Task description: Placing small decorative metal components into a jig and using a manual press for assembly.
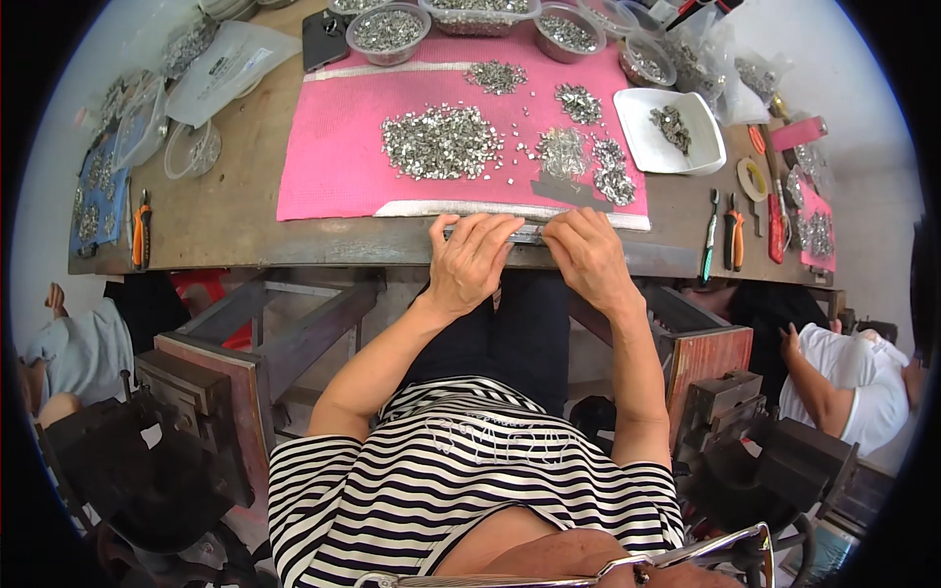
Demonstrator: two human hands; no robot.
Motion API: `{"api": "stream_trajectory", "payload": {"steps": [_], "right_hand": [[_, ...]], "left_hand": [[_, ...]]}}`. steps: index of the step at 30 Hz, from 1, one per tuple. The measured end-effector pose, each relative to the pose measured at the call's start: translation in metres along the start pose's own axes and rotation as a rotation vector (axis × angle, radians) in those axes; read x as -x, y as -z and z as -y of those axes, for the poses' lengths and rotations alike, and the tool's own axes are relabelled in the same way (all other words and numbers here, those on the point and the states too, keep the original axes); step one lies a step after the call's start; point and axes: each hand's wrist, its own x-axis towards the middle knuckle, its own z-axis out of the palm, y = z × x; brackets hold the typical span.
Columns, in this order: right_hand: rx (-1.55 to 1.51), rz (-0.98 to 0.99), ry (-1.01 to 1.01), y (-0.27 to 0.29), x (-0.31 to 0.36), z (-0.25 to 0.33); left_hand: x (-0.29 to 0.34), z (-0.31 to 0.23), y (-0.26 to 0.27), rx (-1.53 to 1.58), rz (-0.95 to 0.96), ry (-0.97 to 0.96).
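At the near edge of the bench, a thin silvery metal strip (pixel 529 235) runs between my two hands. My left hand (pixel 469 260) is closed with its fingertips pinching the strip's left part. My right hand (pixel 591 253) pinches near the other end, thumb and fingers pressed together. Just beyond them lies a pink mat (pixel 333 147) with a white band. A large heap of small silvery metal pieces (pixel 441 142) sits on it. To the right are a pile of thin wire-like pieces (pixel 563 153), a grey flat strip (pixel 571 191) and a heap of shiny links (pixel 614 171).
A white tray (pixel 637 137) holds a dark metal heap. Plastic tubs (pixel 389 59) line the back beside a black phone (pixel 324 41). Orange-handled pliers (pixel 733 240) and a green toothbrush (pixel 709 240) lie at right, more pliers (pixel 143 235) at left. People sit at both sides.
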Motion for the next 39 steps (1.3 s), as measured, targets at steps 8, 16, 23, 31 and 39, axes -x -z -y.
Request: {"api": "stream_trajectory", "payload": {"steps": [8, 16, 23, 31, 39], "right_hand": [[0.148, -0.058, 0.068, -0.007, 0.020, 0.010], [-0.022, -0.107, -0.019, -0.008, 0.033, 0.010], [-0.237, -0.174, -0.194, -0.006, -0.035, -0.036], [-0.055, -0.354, -0.199, -0.078, -0.148, -0.117], [0.133, -0.304, -0.251, -0.085, -0.150, -0.119]], "left_hand": [[-0.003, -0.002, 0.001, -0.021, -0.008, 0.000], [0.001, -0.004, 0.002, 0.005, -0.014, 0.002], [-0.001, -0.001, 0.007, 0.002, 0.002, 0.008], [-0.001, -0.005, 0.000, 0.023, 0.008, 0.009], [-0.002, -0.005, 0.003, -0.002, 0.005, 0.011]]}}
